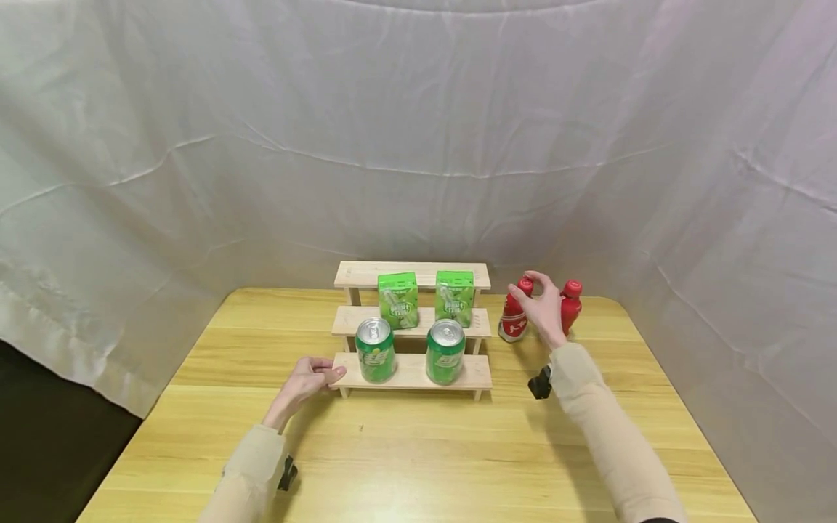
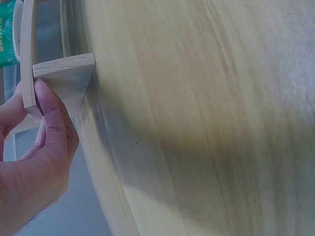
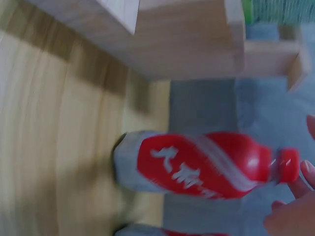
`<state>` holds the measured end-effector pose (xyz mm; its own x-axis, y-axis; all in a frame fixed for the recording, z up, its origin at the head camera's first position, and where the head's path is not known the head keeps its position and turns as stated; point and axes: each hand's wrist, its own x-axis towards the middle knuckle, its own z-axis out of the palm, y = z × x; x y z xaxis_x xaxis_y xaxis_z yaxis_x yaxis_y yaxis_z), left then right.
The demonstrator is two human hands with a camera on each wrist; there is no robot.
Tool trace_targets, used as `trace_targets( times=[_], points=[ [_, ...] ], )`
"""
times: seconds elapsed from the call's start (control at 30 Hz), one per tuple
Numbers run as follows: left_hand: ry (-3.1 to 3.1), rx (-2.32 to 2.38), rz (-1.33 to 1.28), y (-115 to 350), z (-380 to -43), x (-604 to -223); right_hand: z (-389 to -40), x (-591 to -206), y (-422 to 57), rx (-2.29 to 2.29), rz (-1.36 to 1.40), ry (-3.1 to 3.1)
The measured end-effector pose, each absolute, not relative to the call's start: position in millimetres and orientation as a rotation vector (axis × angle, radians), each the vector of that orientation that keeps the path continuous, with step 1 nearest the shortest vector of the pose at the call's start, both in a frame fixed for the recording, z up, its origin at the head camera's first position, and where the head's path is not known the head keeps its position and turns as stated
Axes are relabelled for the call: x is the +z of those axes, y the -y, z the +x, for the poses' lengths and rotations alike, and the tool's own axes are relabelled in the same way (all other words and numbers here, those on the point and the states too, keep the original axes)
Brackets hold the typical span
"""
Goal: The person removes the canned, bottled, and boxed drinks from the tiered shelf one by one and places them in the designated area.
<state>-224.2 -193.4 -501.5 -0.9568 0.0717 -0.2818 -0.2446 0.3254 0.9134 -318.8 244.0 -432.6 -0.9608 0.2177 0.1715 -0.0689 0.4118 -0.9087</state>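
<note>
- Pale yellow wood is what I see most of: the table (image 1: pixel 405 443) runs under both of my hands, with a white cloth backdrop (image 1: pixel 196 145) hung well beyond them.
- Next in size, the three-step wooden rack (image 1: pixel 412 372) stands between my hands, nearer the left one. Its lowest step reaches my left fingertips.
- My left hand (image 1: pixel 304 381) rests on the table at the rack's left front corner. From the left wrist view, the thumb and fingers (image 2: pixel 51 115) pinch the end of that lowest board, lightly curled round it.
- My right hand (image 1: pixel 543 309) is raised to the right of the rack, fingers bent over the top of the nearer red bottle (image 1: pixel 514 316). The right wrist view shows fingertips (image 3: pixel 305 174) just at its red cap; I cannot tell whether they already grip it.
- That bottle stands upright on the table, directly under my right palm. A second red bottle (image 1: pixel 570 305) stands just on the hand's far side, close beside the first.
- Two green cans (image 1: pixel 375 350) sit on the lowest step, just right of my left hand.
- Two green cartons (image 1: pixel 399 299) sit one step up, behind the cans, farther from both hands.
</note>
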Motion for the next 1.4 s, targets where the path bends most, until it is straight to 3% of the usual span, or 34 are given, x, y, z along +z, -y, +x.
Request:
trace_targets(
  times=[0.5, 1.4],
  points=[
    [-2.303, 1.706, -0.149, 195.2, -222.4, -505.9, -292.8, -389.7, -178.3, 1.524, 0.299, 2.414],
    [-2.314, 1.692, -0.15, 193.8, -224.5, -505.0, -295.7, -399.2, -157.4, 1.833, 0.296, 2.42]
  ],
)
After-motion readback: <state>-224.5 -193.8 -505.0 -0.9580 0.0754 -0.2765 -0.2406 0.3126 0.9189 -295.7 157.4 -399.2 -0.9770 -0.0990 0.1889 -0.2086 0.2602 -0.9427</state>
